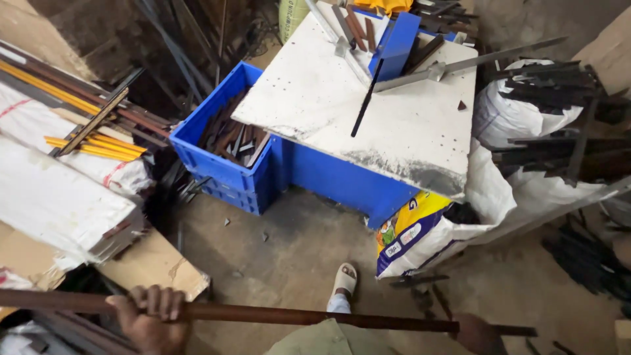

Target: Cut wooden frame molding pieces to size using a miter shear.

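Observation:
A long rusty brown metal rod (pixel 282 315) runs level across the bottom of the view, close to my body. My left hand (pixel 150 314) is wrapped around it near its left part. Toward the rod's right end, my right hand (pixel 478 332) grips it, mostly hidden at the frame's bottom edge. In front of me stands a white worktable (pixel 342 105) with a thin dark strip (pixel 365 100) lying on it and a blue fixture (pixel 394 43) at its far side. My sandalled foot (pixel 344 279) rests on the concrete floor below.
A blue crate (pixel 230 171) of short dark metal pieces stands left of the table. White sacks (pixel 513 118) with dark metal strips crowd the right. Bundles of rods and yellow strips (pixel 92 141) lie on white sacks at left. A printed bag (pixel 411 233) leans by the table.

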